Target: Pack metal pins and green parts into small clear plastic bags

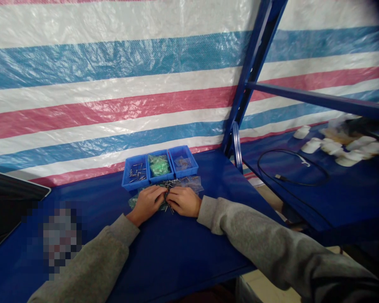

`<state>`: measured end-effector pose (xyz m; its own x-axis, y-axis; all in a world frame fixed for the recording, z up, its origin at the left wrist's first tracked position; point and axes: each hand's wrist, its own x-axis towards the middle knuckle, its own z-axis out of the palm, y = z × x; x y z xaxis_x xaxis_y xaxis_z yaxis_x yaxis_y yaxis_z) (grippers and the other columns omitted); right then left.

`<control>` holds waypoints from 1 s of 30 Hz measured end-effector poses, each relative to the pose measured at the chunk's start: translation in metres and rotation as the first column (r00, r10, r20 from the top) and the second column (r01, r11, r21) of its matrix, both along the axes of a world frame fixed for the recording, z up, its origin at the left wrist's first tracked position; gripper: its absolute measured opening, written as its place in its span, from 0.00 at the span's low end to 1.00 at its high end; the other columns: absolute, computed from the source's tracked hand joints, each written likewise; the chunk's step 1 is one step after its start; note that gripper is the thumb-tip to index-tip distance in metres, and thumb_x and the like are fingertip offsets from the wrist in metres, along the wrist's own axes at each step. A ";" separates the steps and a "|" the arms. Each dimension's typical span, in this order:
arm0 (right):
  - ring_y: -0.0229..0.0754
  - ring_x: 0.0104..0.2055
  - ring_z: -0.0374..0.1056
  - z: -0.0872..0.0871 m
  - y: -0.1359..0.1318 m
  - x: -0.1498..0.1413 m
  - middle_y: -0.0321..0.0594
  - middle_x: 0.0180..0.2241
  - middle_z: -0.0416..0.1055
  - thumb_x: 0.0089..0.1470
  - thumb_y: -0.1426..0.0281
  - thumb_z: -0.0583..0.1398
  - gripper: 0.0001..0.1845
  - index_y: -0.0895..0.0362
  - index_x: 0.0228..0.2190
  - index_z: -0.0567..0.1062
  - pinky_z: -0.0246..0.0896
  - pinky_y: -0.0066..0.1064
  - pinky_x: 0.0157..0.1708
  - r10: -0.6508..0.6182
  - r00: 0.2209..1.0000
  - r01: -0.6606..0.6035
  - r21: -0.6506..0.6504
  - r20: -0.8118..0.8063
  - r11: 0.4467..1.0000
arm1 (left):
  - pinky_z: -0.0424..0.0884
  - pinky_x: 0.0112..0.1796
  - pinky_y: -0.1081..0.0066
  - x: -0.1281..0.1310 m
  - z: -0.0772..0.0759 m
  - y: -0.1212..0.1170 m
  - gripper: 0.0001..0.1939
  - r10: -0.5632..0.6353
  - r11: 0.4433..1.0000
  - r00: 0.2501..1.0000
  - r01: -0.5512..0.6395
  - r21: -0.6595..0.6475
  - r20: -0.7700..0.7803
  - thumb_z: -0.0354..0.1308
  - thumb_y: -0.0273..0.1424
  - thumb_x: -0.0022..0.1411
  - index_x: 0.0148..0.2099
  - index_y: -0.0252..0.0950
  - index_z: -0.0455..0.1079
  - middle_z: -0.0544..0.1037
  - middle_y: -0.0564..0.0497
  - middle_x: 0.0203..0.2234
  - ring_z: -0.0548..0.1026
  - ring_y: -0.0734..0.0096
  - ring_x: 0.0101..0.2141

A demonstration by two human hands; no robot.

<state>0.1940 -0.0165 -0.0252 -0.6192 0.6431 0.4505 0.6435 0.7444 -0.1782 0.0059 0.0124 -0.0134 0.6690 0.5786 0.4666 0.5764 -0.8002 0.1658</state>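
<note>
My left hand (149, 203) and my right hand (185, 202) meet over a small pile of thin metal pieces (169, 184) that look like screws or pins. Both hands have their fingers curled in, fingertips nearly touching. What they pinch is hidden and too small to make out. More of the thin pieces poke out below the fingers. Greenish plastic bag material (132, 202) shows beside and under my left hand. A clear plastic bag (194, 183) lies just beyond my right hand.
Behind the hands stand three joined blue bins: the left bin (134, 185) holds metal pieces, the middle bin (161, 177) a green bag (158, 164), the right bin (187, 173) a clear packet. A blue post (240, 97) rises at right. Beyond lie a black cable (290, 182) and white objects (330, 147).
</note>
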 end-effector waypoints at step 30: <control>0.38 0.36 0.63 0.000 0.000 -0.001 0.38 0.32 0.68 0.57 0.69 0.51 0.08 0.56 0.33 0.70 0.55 0.28 0.35 0.000 1.000 0.000 0.020 0.009 1.000 | 0.69 0.37 0.69 -0.001 -0.001 0.000 0.08 -0.026 0.999 0.999 0.025 0.029 0.040 0.50 0.26 0.61 0.41 0.35 0.69 0.76 0.49 0.33 0.74 0.70 0.34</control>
